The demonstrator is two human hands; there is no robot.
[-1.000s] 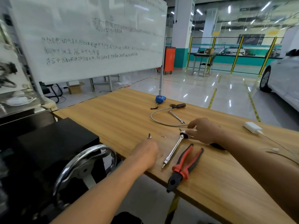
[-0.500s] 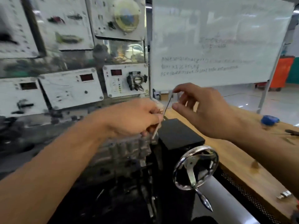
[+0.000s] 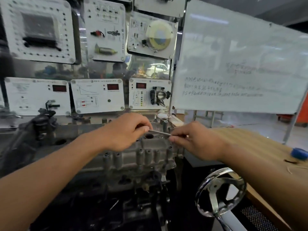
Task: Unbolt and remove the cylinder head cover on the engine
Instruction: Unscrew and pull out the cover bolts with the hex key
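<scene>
The grey cast cylinder head cover (image 3: 150, 152) sits on top of the engine (image 3: 130, 184) in the middle of the view, with several raised bolt bosses along its near side. A slim silver ratchet wrench (image 3: 159, 132) lies level just above the cover. My left hand (image 3: 126, 130) grips one end of the wrench. My right hand (image 3: 195, 140) pinches the other end. A round hole in the cover shows just below the tool.
A chrome handwheel (image 3: 220, 194) on the engine stand juts out at lower right. The wooden table (image 3: 250, 140) runs along the right, with a blue tape measure (image 3: 299, 153) on it. Instrument panels (image 3: 98, 95) and a whiteboard (image 3: 241, 69) stand behind the engine.
I turned from the table to the engine. Both hands carried the wrench down from in front of the whiteboard to just above the cover, now holding it level.
</scene>
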